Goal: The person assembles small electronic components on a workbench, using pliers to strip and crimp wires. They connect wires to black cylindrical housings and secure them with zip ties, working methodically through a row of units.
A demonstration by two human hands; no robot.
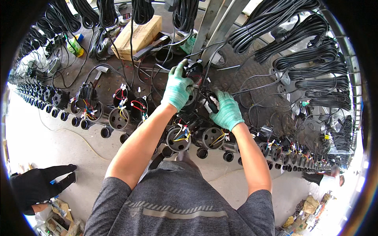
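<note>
Both my hands wear green knit gloves and meet over the workbench. My left hand (pixel 177 88) curls around a dark round motor housing (pixel 194 70), with its thumb bent in toward the wires beside it. Close by on the right, my right hand (pixel 227 111) is bent around a small dark piece with whitish parts (pixel 210 104); its kind does not show clearly. Thin wires and black cable run between the two hands. Just in front of them, a round black housing (pixel 178 139) with several holes in its face has yellow, blue and white-tipped wires hanging out.
Similar housings (pixel 119 118) line the bench's near edge on both sides. Coiled black cables (pixel 271 23) hang overhead from a rack. A cardboard box (pixel 138 36), a hammer (pixel 98 74) and a metal post (pixel 212 29) stand or lie farther back. Another person (pixel 41 187) is at the lower left.
</note>
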